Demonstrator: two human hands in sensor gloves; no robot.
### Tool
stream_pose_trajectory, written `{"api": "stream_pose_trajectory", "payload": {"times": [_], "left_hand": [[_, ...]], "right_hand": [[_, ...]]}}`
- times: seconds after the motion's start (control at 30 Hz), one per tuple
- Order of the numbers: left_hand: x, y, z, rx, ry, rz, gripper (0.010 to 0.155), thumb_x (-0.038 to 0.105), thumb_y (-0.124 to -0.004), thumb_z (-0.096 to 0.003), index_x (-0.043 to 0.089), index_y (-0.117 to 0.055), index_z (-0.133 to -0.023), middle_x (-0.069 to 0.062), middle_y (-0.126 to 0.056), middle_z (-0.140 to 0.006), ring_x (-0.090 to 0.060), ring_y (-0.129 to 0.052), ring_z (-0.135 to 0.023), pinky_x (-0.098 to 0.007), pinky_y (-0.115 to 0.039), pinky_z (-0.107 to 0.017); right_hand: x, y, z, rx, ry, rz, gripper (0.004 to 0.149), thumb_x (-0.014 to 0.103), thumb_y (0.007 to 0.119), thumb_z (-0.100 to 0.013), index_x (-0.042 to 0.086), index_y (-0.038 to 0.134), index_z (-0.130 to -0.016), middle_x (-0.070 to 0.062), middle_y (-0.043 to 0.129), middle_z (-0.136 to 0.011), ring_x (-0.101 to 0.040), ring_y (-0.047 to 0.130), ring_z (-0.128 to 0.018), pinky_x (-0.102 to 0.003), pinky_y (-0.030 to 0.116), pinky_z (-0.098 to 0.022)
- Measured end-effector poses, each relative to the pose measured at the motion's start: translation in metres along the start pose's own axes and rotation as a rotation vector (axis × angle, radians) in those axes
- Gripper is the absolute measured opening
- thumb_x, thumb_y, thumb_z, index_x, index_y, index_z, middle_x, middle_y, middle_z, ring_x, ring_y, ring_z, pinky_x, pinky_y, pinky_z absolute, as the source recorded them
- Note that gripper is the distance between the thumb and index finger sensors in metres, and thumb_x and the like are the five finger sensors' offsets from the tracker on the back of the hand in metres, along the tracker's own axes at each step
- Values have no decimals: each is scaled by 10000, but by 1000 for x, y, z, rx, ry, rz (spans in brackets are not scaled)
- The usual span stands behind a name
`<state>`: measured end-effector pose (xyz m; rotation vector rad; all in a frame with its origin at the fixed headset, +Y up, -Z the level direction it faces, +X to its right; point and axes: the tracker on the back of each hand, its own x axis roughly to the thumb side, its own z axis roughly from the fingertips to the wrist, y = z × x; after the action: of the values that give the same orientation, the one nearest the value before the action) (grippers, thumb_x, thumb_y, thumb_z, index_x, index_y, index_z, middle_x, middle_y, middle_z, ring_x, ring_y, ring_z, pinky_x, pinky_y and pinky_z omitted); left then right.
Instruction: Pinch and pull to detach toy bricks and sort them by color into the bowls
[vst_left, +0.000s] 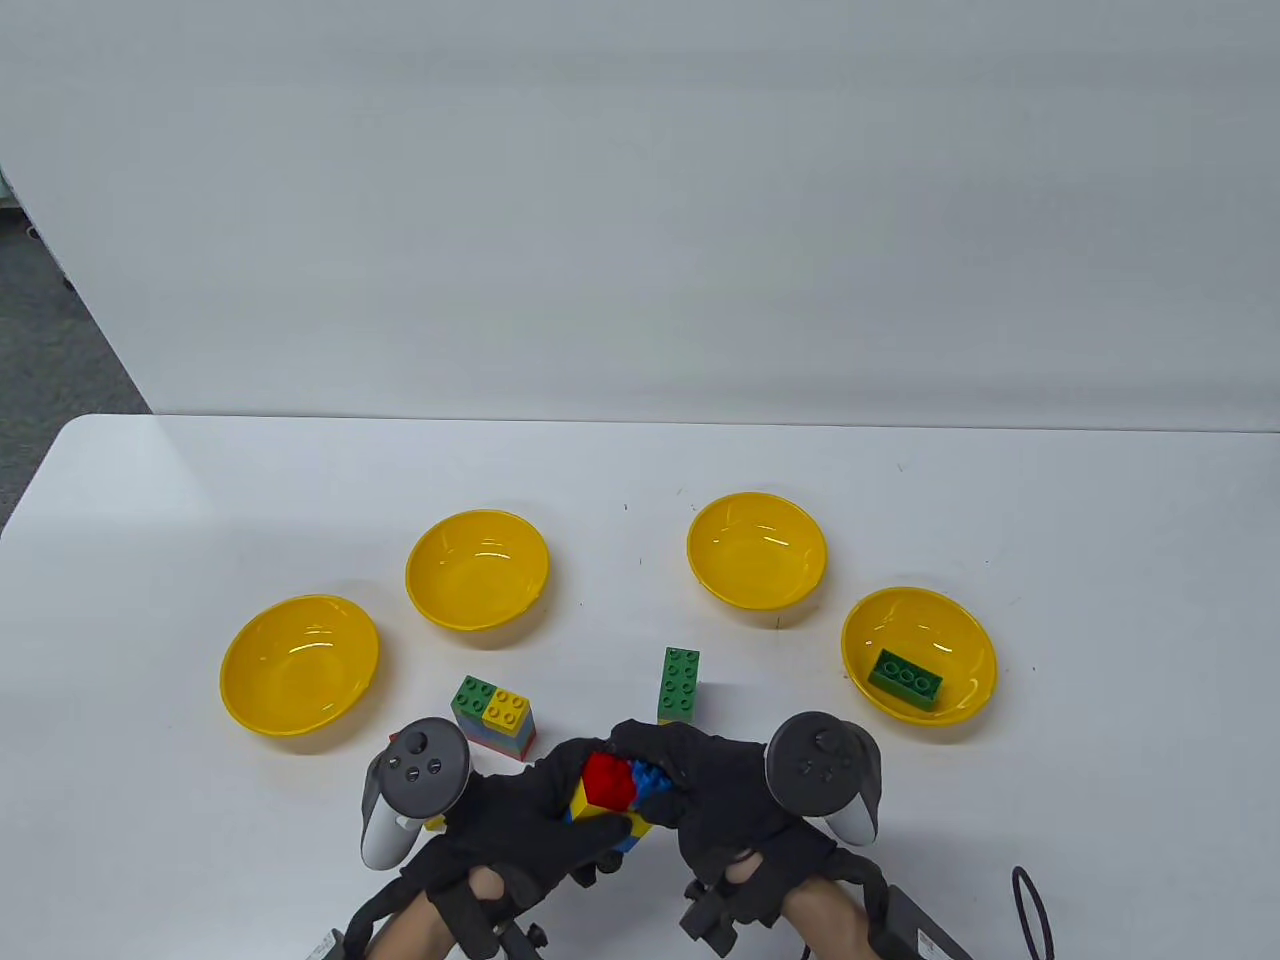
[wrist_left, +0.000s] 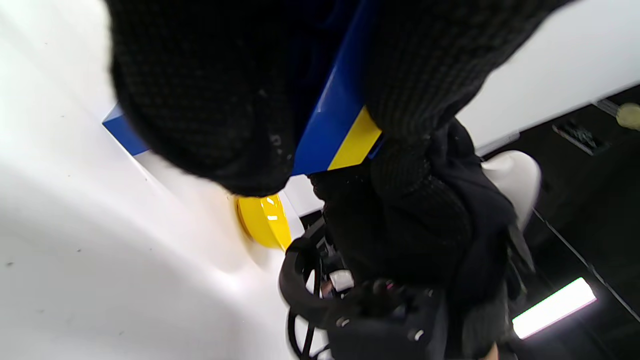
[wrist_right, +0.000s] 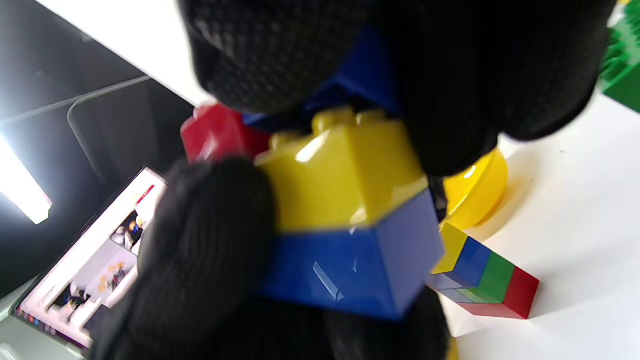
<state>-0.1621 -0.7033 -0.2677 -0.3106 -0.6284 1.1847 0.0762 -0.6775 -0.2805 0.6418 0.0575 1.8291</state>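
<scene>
a: table (vst_left: 640, 470): broad open room behind four yellow bowls (vst_left: 757, 551); near edge close under the hands.
b: left hand (vst_left: 520, 815) and right hand (vst_left: 725, 790) both clamp the brick cluster (vst_left: 612, 790), held above the table. hard, light, glossy plastic, likely slippery; pinch the red brick's (vst_left: 608, 778) sides.

Left hand (vst_left: 510, 820): black knit sensor glove; dark grey tracker with buttons and a light grey handle strapped to its back. Right hand (vst_left: 730, 800): matching black glove and tracker; black straps and brackets at both wrists, lower frame edge
</scene>
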Motion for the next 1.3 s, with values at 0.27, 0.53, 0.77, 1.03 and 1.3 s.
{"api": "stream_pose_trajectory", "payload": {"times": [0.27, 0.53, 0.77, 1.03, 1.3], "left_hand": [[2, 0, 1, 39, 33, 12, 702, 406, -958, -464, 131, -601, -1002, -260, -787, -937, -375, -1107, -512, -398, -997, -318], [2, 10, 5, 82, 35, 6, 703, 409, -953, -468, 138, -595, -1009, -257, -781, -945, -373, -1104, -528, -400, -996, -331], [-1, 16, 7, 104, 59, -8, 705, 405, -957, -466, 138, -598, -1010, -258, -783, -946, -377, -1102, -533, -404, -996, -334], [-11, 27, 9, 143, 111, -51, 702, 423, -952, -462, 155, -606, -1011, -236, -798, -951, -386, -1077, -545, -449, -957, -338], [-11, 27, 11, 171, 112, -41, 703, 432, -946, -467, 162, -598, -1016, -229, -794, -959, -385, -1066, -572, -466, -946, -361]], "right_hand": [[4, -35, -4, -169, 24, -18, 594, 198, 868, -303, 32, 828, -871, -269, 903, -798, -465, 989, -545, -637, 828, -406], [4, -110, -80, -239, 203, 495, 573, 164, 859, -319, 104, 830, -888, -277, 823, -879, -482, 935, -633, -646, 789, -469], [-71, -107, -138, -100, 385, 798, 582, 183, 854, -336, 90, 795, -908, -263, 817, -886, -481, 924, -653, -663, 768, -474], [-114, -100, -166, -19, 468, 922, 584, 207, 860, -347, 117, 782, -918, -240, 813, -902, -474, 916, -682, -670, 749, -491], [-80, -116, -150, -205, 372, 910, 617, 244, 826, -376, 96, 702, -962, -300, 649, -994, -510, 830, -759, -680, 715, -500]]}}
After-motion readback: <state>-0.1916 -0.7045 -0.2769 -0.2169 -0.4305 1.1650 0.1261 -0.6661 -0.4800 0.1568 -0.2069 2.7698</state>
